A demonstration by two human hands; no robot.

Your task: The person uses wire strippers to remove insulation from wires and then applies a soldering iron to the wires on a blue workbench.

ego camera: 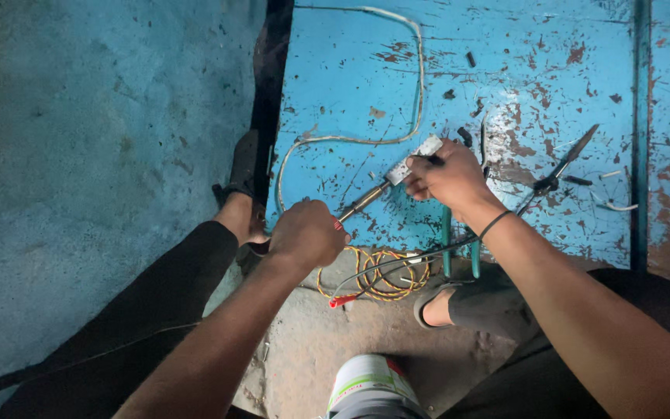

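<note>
My left hand grips the handle of a soldering iron whose metal shaft points up and right onto the blue board. The iron's tip meets a small white rectangular part that my right hand pinches and holds down on the board. A thin white cable runs from that part in a loop across the board's top. A black band sits on my right wrist.
A worn blue painted board lies on the floor. Pliers lie to the right of my hand, green-handled pliers at the board's near edge. Coiled yellow and orange wire lies below. A white tin stands between my legs.
</note>
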